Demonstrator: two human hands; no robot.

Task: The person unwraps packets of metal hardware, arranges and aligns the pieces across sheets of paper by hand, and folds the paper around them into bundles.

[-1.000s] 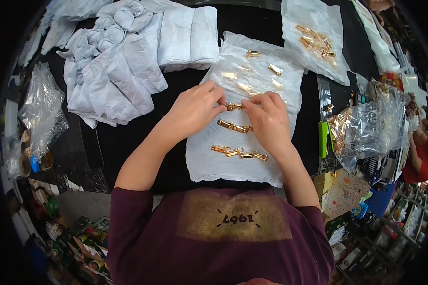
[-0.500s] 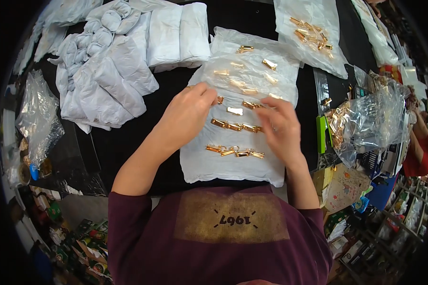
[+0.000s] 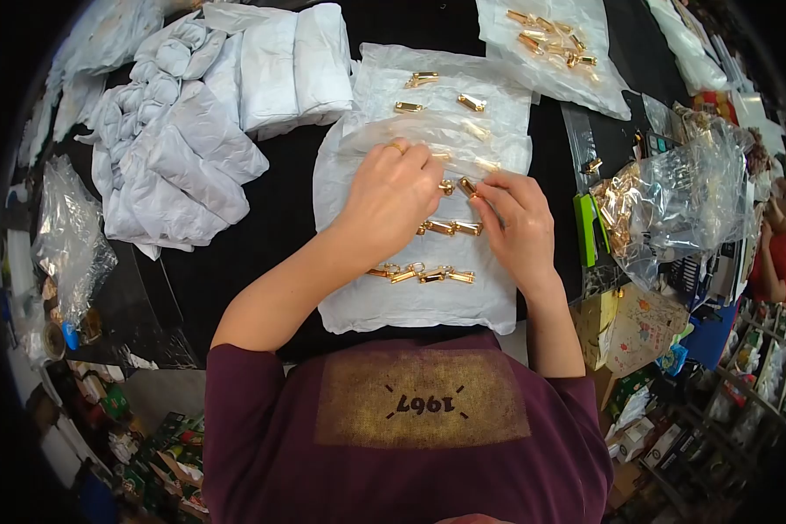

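White tissue paper [image 3: 393, 306] lies before me with rows of gold metal pieces [image 3: 432, 275] on it. My left hand [image 3: 395, 194] is closed at the middle of the paper, its fingertips at a small gold piece [image 3: 446, 187]. To its right, my right hand [image 3: 517, 214] pinches another gold piece [image 3: 467, 186] between thumb and fingers. One row [image 3: 452, 228] lies just below the hands, partly covered by the left one. Above them, a thin layer of tissue [image 3: 375, 131] covers some pieces, while others [image 3: 472, 102] lie uncovered.
Wrapped white bundles [image 3: 179, 148] are piled at the left. More gold pieces sit on a white sheet [image 3: 598, 92] at the upper right. A green object [image 3: 585, 230] and clear plastic bags [image 3: 672, 201] lie at the right. Another person's arm [image 3: 767, 262] shows at the far right.
My left hand has moved right, over the middle of the paper. My right hand, apart from the pieces half a second ago, now pinches one. The camera view has shifted slightly.
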